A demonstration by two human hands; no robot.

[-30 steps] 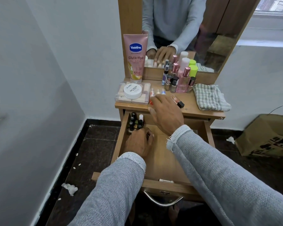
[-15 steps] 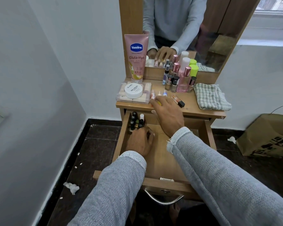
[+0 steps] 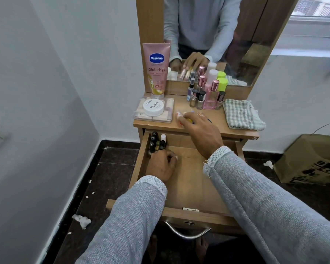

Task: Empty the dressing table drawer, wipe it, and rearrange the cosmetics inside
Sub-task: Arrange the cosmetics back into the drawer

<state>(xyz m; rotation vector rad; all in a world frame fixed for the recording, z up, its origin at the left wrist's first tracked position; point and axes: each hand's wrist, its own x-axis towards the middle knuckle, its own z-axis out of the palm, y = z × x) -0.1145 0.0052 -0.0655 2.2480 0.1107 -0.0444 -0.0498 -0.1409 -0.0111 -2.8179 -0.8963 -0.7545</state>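
My left hand (image 3: pixel 161 166) sits inside the open drawer (image 3: pixel 191 183) at its 10 o'clock corner, fingers curled against a cluster of small bottles (image 3: pixel 157 142); I count about five dark or gold caps and one white cap, though my knuckles hide the nearest, and I cannot tell whether the curled fingers actually grip one. My right hand (image 3: pixel 200 133) reaches over the drawer's far edge onto the tabletop (image 3: pixel 213 119), fingers bent over several small tubes (image 3: pixel 181 117); blur prevents a count, and whether they are pinched or merely covered is unclear. At 12 o'clock on the tabletop stand one pink Vaseline tube (image 3: pixel 156 69), leaning on the mirror frame, and a group of roughly eight bottles (image 3: pixel 206 92), doubled by the mirror (image 3: pixel 217 35) behind. At 11 o'clock lies one clear case (image 3: pixel 153 113) with one white nail-polish-remover jar (image 3: pixel 153 107) on top. At 2 o'clock lies one checked cloth (image 3: pixel 242 115), reaching the table's right edge. The drawer floor from centre to 6 o'clock is bare wood; its front handle (image 3: pixel 187 232) is partly cut off by my sleeves. One paper bag (image 3: pixel 311 161) stands on the floor at 3 o'clock, cropped by the frame.
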